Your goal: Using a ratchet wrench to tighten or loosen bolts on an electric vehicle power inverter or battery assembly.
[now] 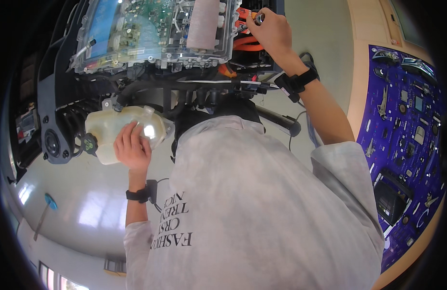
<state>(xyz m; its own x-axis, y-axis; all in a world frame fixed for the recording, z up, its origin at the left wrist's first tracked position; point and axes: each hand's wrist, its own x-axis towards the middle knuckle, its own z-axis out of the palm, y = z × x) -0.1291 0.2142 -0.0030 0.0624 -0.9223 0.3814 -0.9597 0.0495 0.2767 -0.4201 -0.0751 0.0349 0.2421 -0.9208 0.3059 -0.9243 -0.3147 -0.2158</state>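
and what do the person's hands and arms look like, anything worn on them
The left hand and right hand are ungloved. Each wrist wears a black strap with a dark, boxy module; a thin dark cable shows beside the left one. The sleeves are short, loose and pale grey, faintly mottled.

At the far side, a casing (pixel 158 62) has a circuit board (pixel 146 29) in its middle, with a roll (pixel 203 26) to the board's right. Just beyond the casing's right edge, the right hand (pixel 272 35) holds a tool (pixel 258 19) beside some cables (pixel 247 44); what the tool's tip meets is hard to tell. Nearer, below the casing's left half, sits a tank (pixel 105 124), a cap (pixel 90 143) at its left end and the left hand (pixel 133 147) on its near side. A parts panel (pixel 382 140) stands far right.
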